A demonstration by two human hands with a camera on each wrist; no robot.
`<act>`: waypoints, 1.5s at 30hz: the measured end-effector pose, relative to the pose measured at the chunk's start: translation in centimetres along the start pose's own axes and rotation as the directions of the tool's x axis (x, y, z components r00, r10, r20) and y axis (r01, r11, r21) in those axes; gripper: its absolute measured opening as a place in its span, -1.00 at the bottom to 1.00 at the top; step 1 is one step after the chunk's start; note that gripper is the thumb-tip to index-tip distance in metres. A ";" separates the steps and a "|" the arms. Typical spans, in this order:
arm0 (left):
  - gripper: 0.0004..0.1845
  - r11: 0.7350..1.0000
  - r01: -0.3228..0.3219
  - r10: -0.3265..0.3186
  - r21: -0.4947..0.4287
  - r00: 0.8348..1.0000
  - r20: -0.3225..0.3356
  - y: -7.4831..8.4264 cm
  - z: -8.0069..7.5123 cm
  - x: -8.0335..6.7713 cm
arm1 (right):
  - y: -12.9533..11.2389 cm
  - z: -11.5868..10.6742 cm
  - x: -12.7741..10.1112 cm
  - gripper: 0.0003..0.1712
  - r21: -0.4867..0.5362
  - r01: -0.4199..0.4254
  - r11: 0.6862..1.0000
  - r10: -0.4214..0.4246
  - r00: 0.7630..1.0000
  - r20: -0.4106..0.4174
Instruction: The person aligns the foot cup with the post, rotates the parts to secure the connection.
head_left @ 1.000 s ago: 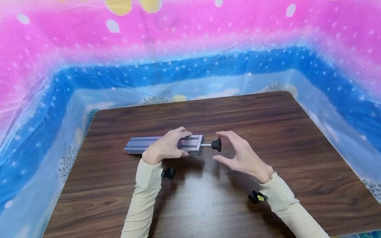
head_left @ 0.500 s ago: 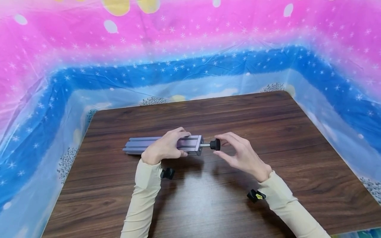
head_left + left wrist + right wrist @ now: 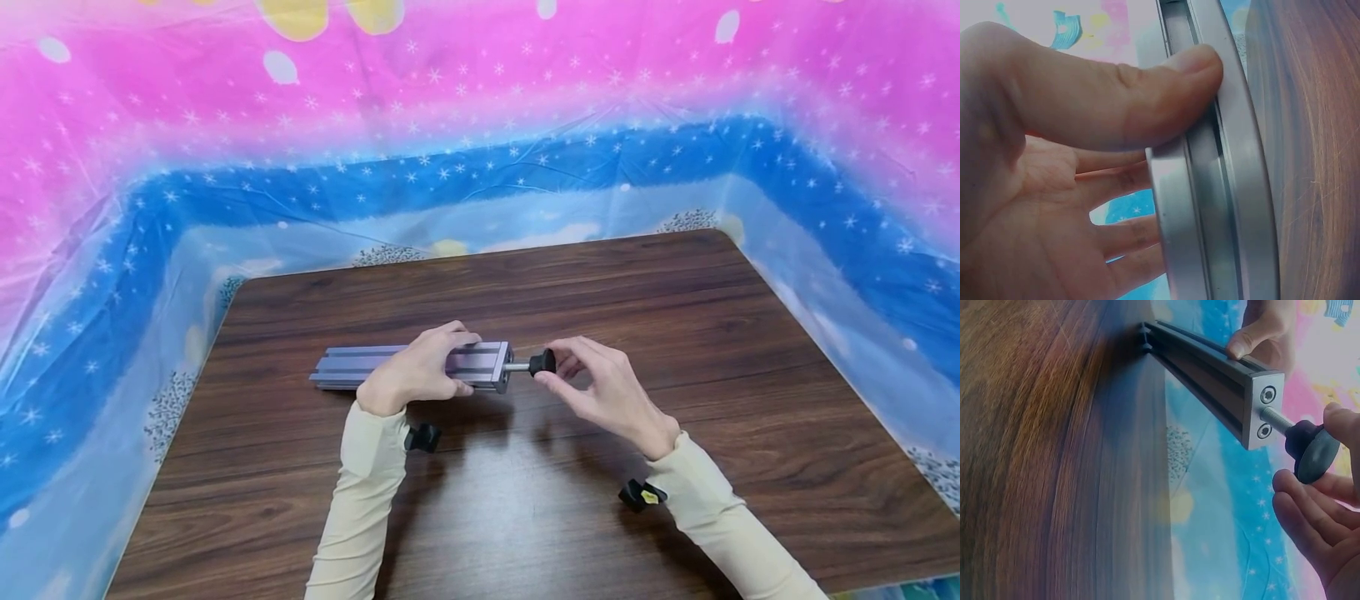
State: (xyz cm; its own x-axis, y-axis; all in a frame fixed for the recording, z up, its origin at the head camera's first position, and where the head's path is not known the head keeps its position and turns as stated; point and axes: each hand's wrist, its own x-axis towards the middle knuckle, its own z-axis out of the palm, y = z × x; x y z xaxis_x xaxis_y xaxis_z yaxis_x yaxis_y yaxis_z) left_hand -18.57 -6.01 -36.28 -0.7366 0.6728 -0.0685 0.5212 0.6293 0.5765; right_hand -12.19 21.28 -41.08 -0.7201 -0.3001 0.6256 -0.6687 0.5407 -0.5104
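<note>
A grey aluminium extrusion (image 3: 358, 363) lies lengthwise over the table. My left hand (image 3: 420, 367) grips it near its right end; in the left wrist view the thumb crosses the slotted side of the extrusion (image 3: 1182, 231), fingers behind. An end plate (image 3: 1251, 419) with two socket screws caps that end. From its middle a bare metal stud (image 3: 517, 367) sticks out to a black levelling foot (image 3: 542, 362). My right hand (image 3: 609, 390) pinches the foot between thumb and fingers; the right wrist view shows them at opposite sides of the foot's round base (image 3: 1318, 456).
The dark wood-grain table (image 3: 525, 283) spreads around both hands. A printed pink and blue cloth (image 3: 480, 158) hangs behind it and along the sides. Black camera mounts (image 3: 423, 437) sit at both wrists.
My right hand has closed in from around the levelling foot to pinch it, and the foot now tilts slightly. My left hand and the extrusion stay almost where they were.
</note>
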 end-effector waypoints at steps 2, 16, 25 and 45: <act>-0.27 1.000 -0.003 0.003 0.003 1.000 -0.002 0.0 0.0 0.0 | -0.1 0.1 0.0 -0.70 -0.006 -0.030 1.000 0.029 1.000 -0.005; -0.30 1.000 0.002 -0.002 -0.015 1.000 -0.006 -0.3 0.2 -0.2 | -1.3 0.0 0.2 -0.69 0.071 -0.268 0.961 0.264 0.963 0.057; -0.28 1.000 0.012 -0.012 -0.013 1.000 -0.006 -0.3 0.1 -0.4 | -1.2 -0.5 0.1 -0.47 0.100 -0.189 0.977 0.173 0.973 0.150; -0.28 0.999 0.027 -0.028 -0.039 0.999 -0.030 -0.1 0.2 -0.4 | -1.4 0.1 0.0 -0.67 0.067 -0.246 0.967 0.242 0.968 0.069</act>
State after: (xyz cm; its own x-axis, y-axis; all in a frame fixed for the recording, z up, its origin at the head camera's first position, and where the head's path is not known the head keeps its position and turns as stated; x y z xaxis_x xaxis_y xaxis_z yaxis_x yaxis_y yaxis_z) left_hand -18.25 -6.28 -36.47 -0.7632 0.6433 -0.0605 0.4843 0.6315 0.6056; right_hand -11.27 20.45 -40.43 -0.8715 -0.2138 0.4414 -0.4815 0.5444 -0.6869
